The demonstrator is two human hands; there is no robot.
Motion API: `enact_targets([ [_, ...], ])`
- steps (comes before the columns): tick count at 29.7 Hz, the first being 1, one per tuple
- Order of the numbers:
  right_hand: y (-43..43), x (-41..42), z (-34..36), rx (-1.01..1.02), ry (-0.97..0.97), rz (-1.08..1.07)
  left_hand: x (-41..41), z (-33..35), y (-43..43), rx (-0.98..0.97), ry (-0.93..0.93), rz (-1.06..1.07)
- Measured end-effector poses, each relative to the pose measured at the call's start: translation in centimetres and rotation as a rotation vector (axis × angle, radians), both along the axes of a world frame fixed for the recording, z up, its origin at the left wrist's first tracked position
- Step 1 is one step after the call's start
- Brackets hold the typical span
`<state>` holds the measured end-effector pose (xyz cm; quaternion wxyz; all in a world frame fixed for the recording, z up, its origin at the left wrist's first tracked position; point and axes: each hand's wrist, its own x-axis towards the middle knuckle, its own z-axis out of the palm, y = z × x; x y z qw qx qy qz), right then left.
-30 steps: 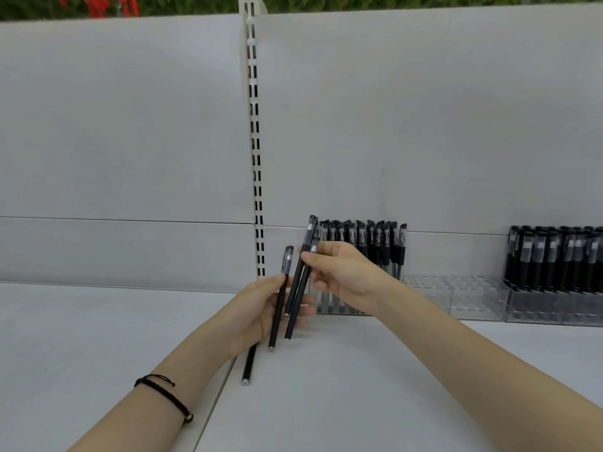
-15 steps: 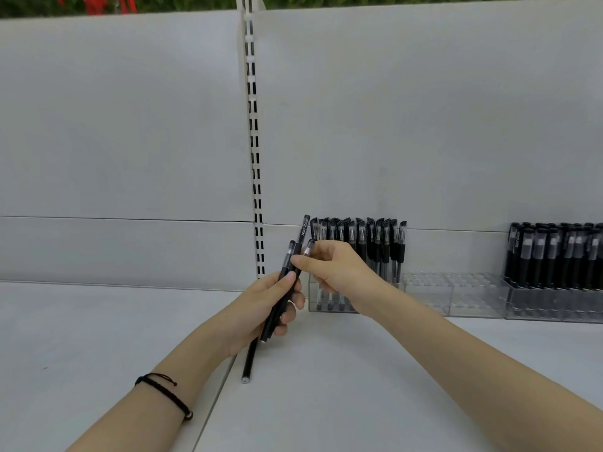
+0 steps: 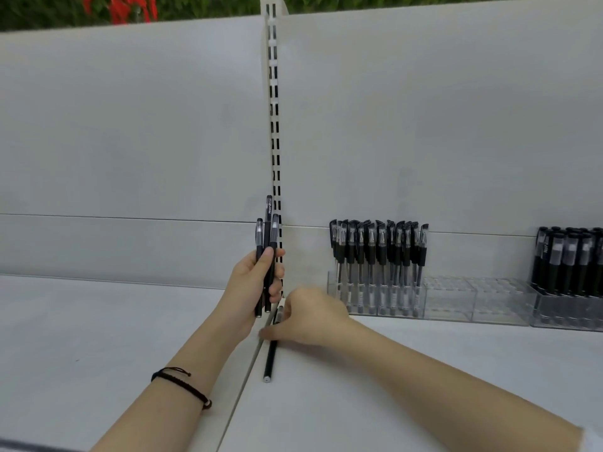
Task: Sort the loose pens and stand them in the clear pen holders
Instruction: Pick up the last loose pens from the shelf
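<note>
Left hand (image 3: 253, 282) clenched around three black pens (image 3: 267, 256), held upright, caps up, at 12 o'clock from the loose pen (image 3: 270, 357). Right hand (image 3: 310, 318) palm down, fingertips (image 3: 266, 334) pinching that loose pen lying on the shelf (image 3: 359, 386). White lettering on tallest held pen, too small to read. Clear pen holders (image 3: 450, 298) at 3 o'clock, partly filled.
</note>
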<state>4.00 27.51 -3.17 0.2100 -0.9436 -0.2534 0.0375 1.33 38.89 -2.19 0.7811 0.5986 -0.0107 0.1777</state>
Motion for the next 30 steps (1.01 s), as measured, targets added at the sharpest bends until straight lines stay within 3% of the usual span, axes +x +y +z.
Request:
enact_targets([
  [5, -1.5, 1.1, 1.0, 0.01, 0.214, 0.038, 0.2, 0.1, 0.1, -0.002, 0.043, 0.079],
  [9, -2.8, 1.5, 2.3, 0.053, 0.239, 0.005, 0.2, -0.2, 0.1, -0.001, 0.074, 0.092],
  [16, -3.4, 2.2, 4.0, 0.581, 0.388, -0.052, 0.5, -0.6, -0.1, 0.052, 0.14, 0.146],
  [20, -3.5, 2.5, 4.1, 0.762, 0.379, -0.03, 0.0, -0.7, -0.6, 0.132, 0.183, -0.045],
  [23, -3.4, 2.5, 3.8, 0.789, 0.338, -0.034, -0.3, -0.9, -1.3, 0.179, 0.176, -0.184],
  [30, -3.9, 2.4, 4.1, 0.755, 0.268, 0.016, -0.6, -1.7, -1.5, 0.244, 0.068, -0.22],
])
